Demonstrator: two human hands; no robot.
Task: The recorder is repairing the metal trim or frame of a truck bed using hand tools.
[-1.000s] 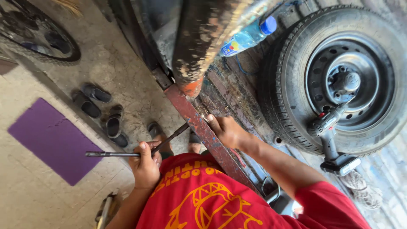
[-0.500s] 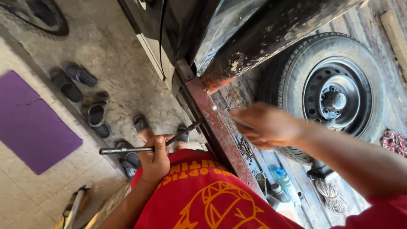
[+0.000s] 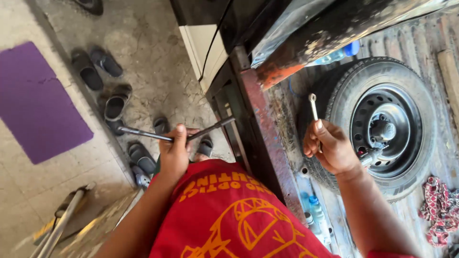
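One long metal bar [image 3: 174, 135] is gripped near its middle by the left hand [image 3: 174, 153], whose fingers are closed around it; the bar is held level above the concrete floor [image 3: 153, 62], with its far end reaching the edge of the rusty truck bed [image 3: 267, 143]. One small spanner [image 3: 313, 107] is pinched upright in the right hand [image 3: 332, 148], with the fingers shut on its lower shank and its ring end pointing up. Just beside that hand, one spare wheel [image 3: 382, 129] with a black steel rim is seen lying on the bed. Three plastic bottles are counted: one blue-capped bottle [image 3: 337, 55] behind the wheel and two [image 3: 315, 212] lower down by the bed's edge. Several dark sandals [image 3: 103, 83] are scattered on the floor, beside one purple mat [image 3: 33, 105]. One red patterned cloth [image 3: 437, 210] is bunched at the right. The lower middle of the view is blocked by the person's red shirt [image 3: 224, 215].
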